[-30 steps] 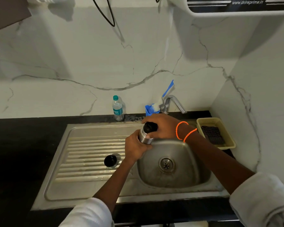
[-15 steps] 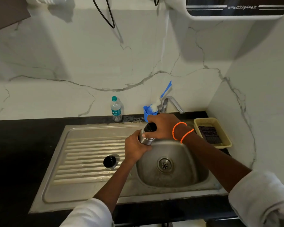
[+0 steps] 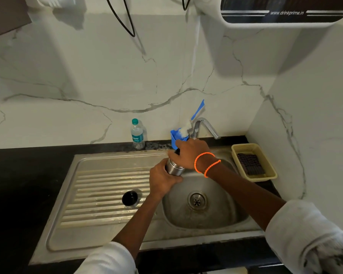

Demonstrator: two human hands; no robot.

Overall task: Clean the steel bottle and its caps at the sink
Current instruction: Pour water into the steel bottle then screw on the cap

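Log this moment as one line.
left hand grips steel bottle | right hand grips its top | loose cap on drainboard

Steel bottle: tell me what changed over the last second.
Little changed. The right hand closed further over the black inner cap, hiding most of it. The left hand still grips the steel bottle over the sink. The loose black cap stayed on the drainboard. No grip was let go.
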